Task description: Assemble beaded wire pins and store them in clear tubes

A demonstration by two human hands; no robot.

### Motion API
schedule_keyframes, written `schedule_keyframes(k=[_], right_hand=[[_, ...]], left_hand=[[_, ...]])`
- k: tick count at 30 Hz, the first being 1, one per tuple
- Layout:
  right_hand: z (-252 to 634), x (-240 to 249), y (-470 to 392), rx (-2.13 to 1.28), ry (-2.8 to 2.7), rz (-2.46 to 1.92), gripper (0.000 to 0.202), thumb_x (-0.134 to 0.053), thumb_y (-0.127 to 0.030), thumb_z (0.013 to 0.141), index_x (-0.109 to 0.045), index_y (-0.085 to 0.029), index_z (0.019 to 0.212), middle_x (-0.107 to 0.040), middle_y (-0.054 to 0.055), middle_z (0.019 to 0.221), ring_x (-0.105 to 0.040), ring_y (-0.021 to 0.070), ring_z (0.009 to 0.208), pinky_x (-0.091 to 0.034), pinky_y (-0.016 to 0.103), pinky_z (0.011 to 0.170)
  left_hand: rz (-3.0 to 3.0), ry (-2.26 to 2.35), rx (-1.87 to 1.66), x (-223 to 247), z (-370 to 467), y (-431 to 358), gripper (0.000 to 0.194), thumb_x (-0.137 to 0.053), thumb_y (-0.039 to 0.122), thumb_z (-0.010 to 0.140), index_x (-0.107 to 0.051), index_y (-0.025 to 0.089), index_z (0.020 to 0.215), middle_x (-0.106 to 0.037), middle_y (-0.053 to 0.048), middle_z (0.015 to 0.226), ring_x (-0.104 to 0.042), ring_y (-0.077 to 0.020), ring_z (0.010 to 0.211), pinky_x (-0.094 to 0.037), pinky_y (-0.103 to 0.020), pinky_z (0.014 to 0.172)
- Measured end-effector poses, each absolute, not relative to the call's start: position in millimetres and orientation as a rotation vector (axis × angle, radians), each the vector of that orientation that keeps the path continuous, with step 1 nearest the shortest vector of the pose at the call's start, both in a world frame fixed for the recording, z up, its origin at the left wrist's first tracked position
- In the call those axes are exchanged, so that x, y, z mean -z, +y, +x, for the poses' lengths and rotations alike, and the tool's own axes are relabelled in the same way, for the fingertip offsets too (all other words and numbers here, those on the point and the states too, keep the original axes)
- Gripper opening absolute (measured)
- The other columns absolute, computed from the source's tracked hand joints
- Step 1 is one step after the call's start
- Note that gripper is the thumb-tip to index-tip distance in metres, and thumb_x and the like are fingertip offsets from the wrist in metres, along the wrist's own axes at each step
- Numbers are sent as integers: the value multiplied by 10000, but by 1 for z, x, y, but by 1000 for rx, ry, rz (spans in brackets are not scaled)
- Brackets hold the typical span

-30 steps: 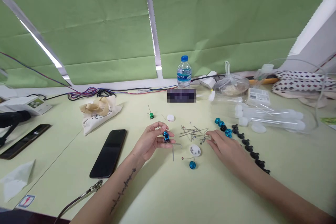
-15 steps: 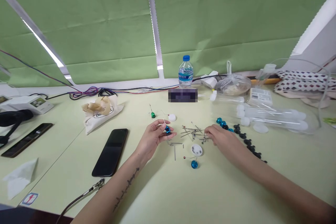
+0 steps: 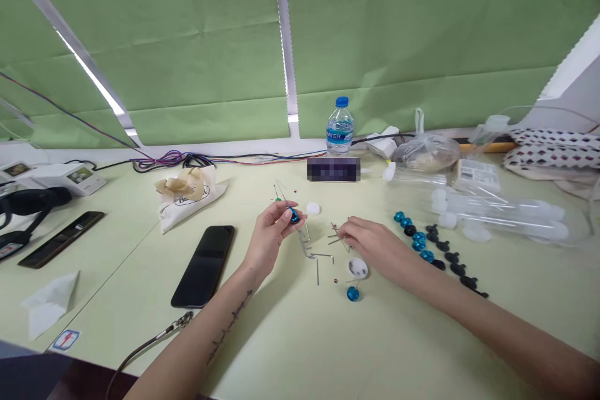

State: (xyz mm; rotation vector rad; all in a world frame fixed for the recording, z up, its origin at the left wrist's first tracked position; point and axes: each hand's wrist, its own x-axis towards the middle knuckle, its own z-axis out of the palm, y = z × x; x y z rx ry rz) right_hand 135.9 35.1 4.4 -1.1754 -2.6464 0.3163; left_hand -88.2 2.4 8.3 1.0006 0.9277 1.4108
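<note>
My left hand (image 3: 268, 231) pinches a small shiny blue knob-like part (image 3: 294, 217) with a thin metal pin sticking up from it. Just behind those fingers is a green piece (image 3: 278, 200), mostly hidden. My right hand (image 3: 363, 236) is closed, its fingertips down at a heap of thin metal rods (image 3: 334, 236) and covering part of it. Whatever lies between those fingertips is hidden. Bent hex keys (image 3: 317, 265) rest between the hands. Near my right wrist are a white round cap holding dark bits (image 3: 358, 269) and a loose blue knob (image 3: 353, 294).
Rows of blue knobs (image 3: 419, 240) and black parts (image 3: 452, 257) lie on the right. Clear plastic tubes (image 3: 504, 211), a water bottle (image 3: 340, 131) and a bag (image 3: 426, 153) stand behind. To the left are a phone (image 3: 202, 265), a cloth pouch (image 3: 192, 200) and headphones (image 3: 35, 203).
My right hand has moved left over the rods and covers more of them, revealing more blue knobs. My left hand still holds the blue part. The camera view has turned slightly left.
</note>
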Motion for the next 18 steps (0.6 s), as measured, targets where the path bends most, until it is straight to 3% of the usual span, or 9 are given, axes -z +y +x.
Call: schedule_keyframes(k=[5,9,14,18], right_hand=[[103,0,39,-310,-2817,-1056,103,-547,-103,814,-596,-175,758,-636,34,806,-611,171,699,-405,253,580],[93,7,37,-226,-2926,-992,202,-555,29,718,-603,-165,744,-640,45,774,-624,191,697,-417,265,596],[96,3,28,-134,-2977,-1011,304,-554,133,588,-605,-140,714,-637,77,761,-630,223,656,-412,277,556],[104,3,28,-126,-2909,-1063,316,-519,127,614,-591,-141,767,-633,84,761,-611,214,622,-358,264,506]], left_hand=[[1034,1032,-1429,-9,-91,5,213,-659,305,785,-653,153,934,-629,-31,818,-610,-144,804,-513,-310,816],[1019,944,-1402,-8,-88,5,180,-683,276,766,-651,151,892,-614,-23,807,-602,-126,756,-522,-272,757],[1017,829,-1330,-5,-77,1,169,-692,261,760,-652,153,884,-625,-35,835,-617,-152,812,-523,-299,785],[1015,811,-1322,-5,-72,-1,211,-701,263,752,-653,158,928,-645,-52,881,-630,-180,867,-503,-337,850]])
